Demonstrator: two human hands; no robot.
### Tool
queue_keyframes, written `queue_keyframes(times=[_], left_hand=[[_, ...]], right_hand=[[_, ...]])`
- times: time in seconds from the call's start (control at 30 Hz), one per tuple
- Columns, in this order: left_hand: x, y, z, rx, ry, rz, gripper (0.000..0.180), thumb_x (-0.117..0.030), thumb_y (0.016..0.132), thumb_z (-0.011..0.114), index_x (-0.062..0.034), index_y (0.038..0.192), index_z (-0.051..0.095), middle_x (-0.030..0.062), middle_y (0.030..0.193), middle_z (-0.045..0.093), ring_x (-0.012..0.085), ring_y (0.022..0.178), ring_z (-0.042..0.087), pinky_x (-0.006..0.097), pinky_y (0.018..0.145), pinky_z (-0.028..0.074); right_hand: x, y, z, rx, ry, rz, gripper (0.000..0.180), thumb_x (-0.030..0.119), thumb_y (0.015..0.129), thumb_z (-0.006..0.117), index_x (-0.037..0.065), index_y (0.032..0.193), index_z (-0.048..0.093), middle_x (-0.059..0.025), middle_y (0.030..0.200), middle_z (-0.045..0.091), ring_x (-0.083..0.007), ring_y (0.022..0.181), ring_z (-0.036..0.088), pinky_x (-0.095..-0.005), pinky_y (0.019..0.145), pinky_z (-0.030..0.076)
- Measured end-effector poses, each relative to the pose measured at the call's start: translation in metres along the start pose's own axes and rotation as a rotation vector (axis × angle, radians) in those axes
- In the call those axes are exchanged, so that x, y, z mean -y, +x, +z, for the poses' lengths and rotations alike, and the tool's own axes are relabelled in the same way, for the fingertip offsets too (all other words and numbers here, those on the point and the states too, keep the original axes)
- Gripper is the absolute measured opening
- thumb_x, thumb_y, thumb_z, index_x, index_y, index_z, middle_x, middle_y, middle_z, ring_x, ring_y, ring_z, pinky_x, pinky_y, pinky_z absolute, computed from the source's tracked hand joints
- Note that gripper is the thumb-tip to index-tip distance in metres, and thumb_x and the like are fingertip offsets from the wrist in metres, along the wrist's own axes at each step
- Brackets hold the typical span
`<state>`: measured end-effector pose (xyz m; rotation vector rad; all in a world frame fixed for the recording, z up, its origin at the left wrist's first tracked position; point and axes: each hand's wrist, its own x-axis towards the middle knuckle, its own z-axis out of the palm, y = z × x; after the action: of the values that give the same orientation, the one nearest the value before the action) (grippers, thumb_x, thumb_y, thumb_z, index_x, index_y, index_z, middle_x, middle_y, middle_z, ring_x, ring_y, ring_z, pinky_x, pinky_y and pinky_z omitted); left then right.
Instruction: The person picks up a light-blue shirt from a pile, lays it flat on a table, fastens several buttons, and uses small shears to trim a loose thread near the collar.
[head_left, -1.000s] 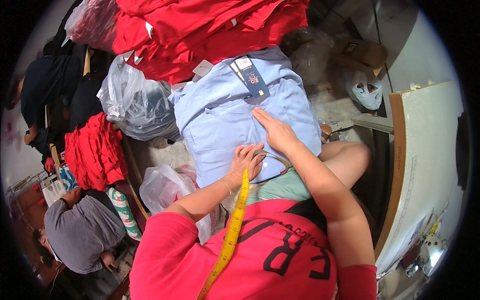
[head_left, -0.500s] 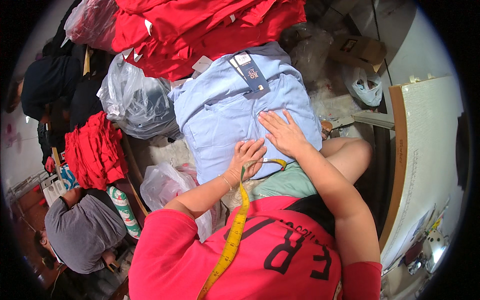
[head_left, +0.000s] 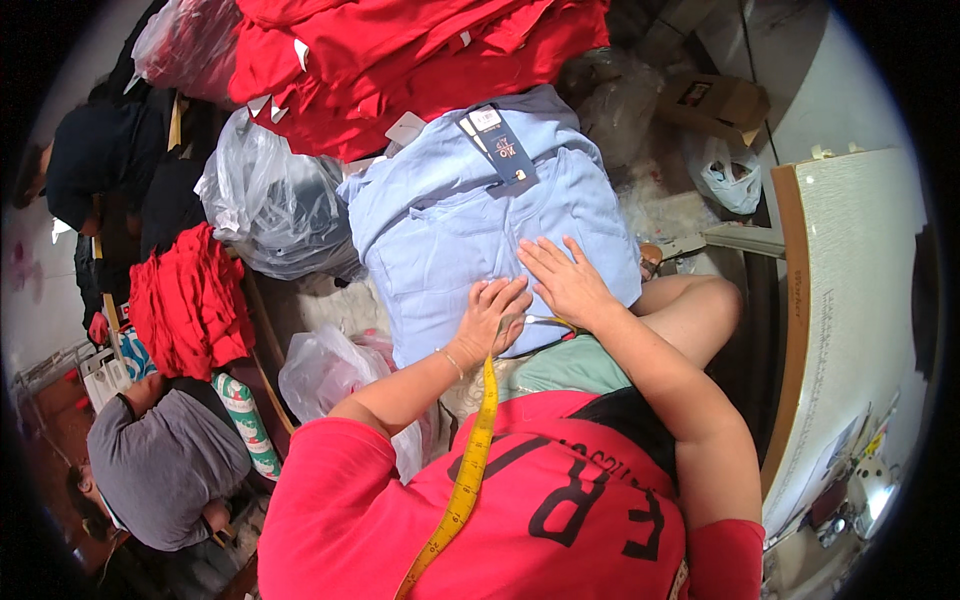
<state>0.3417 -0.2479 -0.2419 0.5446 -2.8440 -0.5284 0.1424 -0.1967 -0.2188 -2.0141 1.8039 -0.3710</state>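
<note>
Trainee: Where is the light blue garment [head_left: 435,270], and what supports it?

Technician: It lies folded in front of the person, near edge by the green shorts [head_left: 570,372]. The surface beneath is hidden, so I cannot name it.

Trainee: State of the hands?

Technician: Right hand [head_left: 570,284]: palm down on the garment, fingers extended and little finger spread apart; this would press the cloth flat. Left hand [head_left: 492,316]: resting on the near part, fingers slightly bent. The yellow tape measure [head_left: 472,462] runs up the red shirt [head_left: 345,510] to it, and another length shows beyond. Whether the fingers pinch the tape, I cannot tell.

Trainee: Why is the dark hang tag [head_left: 508,150] up there?

Technician: It lies on the far part, apart from both hands. That position probably leaves it exposed and the near fabric unobstructed.
</note>
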Motion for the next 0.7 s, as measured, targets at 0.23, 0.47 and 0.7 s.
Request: queue_keyframes(times=[0.23, 0.47, 0.7], left_hand=[[0.001, -0.003, 0.007, -0.045, -0.037, 0.006, 0.039, -0.015, 0.072, 0.061, -0.0142, 0.11, 0.059, 0.0048, 0.133, 0.046, 0.024, 0.117, 0.037, 0.043, 0.1, 0.025], [-0.001, -0.001, 0.005, 0.006, -0.062, -0.023, 0.039, -0.015, 0.073, 0.06, -0.0131, 0.111, 0.06, 0.0053, 0.129, 0.049, 0.024, 0.117, 0.036, 0.043, 0.1, 0.024], [-0.002, -0.001, 0.003, -0.015, -0.056, -0.02, 0.038, -0.018, 0.074, 0.059, -0.0123, 0.112, 0.058, 0.0058, 0.13, 0.048, 0.0252, 0.115, 0.038, 0.044, 0.099, 0.026]], right_hand=[[-0.001, 0.023, -0.001, -0.049, -0.046, 0.094, 0.056, 0.012, 0.079, 0.052, 0.013, 0.134, 0.041, -0.0002, 0.14, 0.039, -0.0198, 0.116, 0.044, -0.0481, 0.097, 0.031], [0.013, 0.035, -0.01, 0.02, -0.011, 0.254, 0.059, 0.01, 0.077, 0.055, 0.015, 0.133, 0.042, 0.0014, 0.135, 0.043, -0.0201, 0.111, 0.048, -0.0519, 0.095, 0.032], [0.016, 0.037, -0.003, -0.008, -0.039, 0.318, 0.06, 0.013, 0.077, 0.061, 0.018, 0.134, 0.041, 0.0021, 0.136, 0.042, -0.02, 0.114, 0.048, -0.0575, 0.094, 0.03]])
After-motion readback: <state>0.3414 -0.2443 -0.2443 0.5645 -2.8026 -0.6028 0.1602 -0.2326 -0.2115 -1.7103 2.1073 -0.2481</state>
